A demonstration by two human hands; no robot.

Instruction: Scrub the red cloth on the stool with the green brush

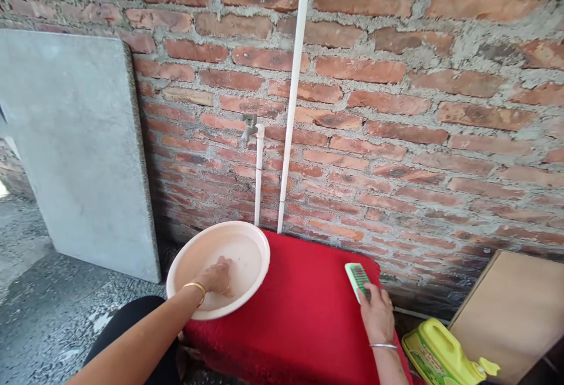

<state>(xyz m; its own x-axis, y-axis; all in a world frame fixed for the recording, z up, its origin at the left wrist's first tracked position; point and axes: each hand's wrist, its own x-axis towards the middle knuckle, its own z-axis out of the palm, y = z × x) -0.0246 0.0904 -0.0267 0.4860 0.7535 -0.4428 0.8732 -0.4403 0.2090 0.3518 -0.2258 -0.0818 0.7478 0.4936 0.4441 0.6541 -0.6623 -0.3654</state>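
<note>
My left hand (218, 276) reaches into a round cream-coloured basin (178, 282) with cloudy water (244, 264) in it. Its fingers look loosely apart, the tips partly hidden by the water, and I see nothing held in them. On the right, my right hand (378, 313) is closed on the near end of a scrubbing brush (358, 276) with a pale green body and darker green bristles. The brush is over the far right part of a red cloth (304, 308), which covers a low table-like surface. The basin sits on the cloth's left end.
A metal tap (249, 130) on a white pipe (258, 182) stands behind the basin, beside a taller pipe (291, 97). A grey slab (83, 150) leans on the brick wall (374, 120). A yellow jug (440, 352) and a tan board (513, 308) are at the right.
</note>
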